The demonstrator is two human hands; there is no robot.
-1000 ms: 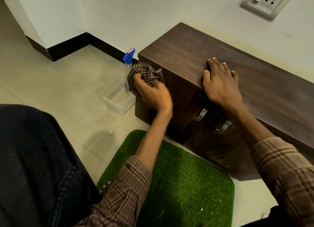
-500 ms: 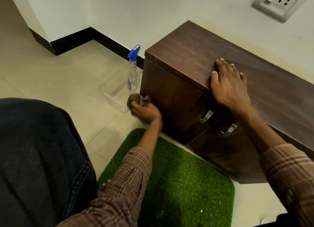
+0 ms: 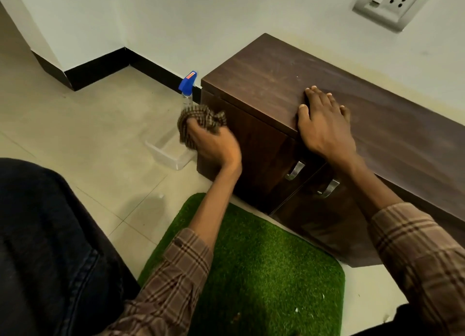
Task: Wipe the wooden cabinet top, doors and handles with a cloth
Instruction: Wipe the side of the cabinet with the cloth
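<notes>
A low dark wooden cabinet (image 3: 271, 84) stands against the wall. Two metal handles sit on its front doors, the left handle (image 3: 295, 170) and the right handle (image 3: 328, 188). My left hand (image 3: 216, 147) grips a bunched brown checked cloth (image 3: 201, 120) and holds it against the cabinet's left end panel, about halfway up. My right hand (image 3: 324, 124) lies flat on the cabinet top at its front edge, fingers straight, just above the handles.
A spray bottle with a blue trigger (image 3: 187, 90) stands on the floor beside the cabinet's left end, in a clear plastic tray (image 3: 167, 153). A green grass mat (image 3: 264, 267) lies in front. My knee in dark denim (image 3: 50, 247) fills the lower left. A wall socket (image 3: 391, 2) is above.
My left hand with the cloth went down the cabinet's left end to the floor, then came back up to mid-height. My right hand stayed flat on the top.
</notes>
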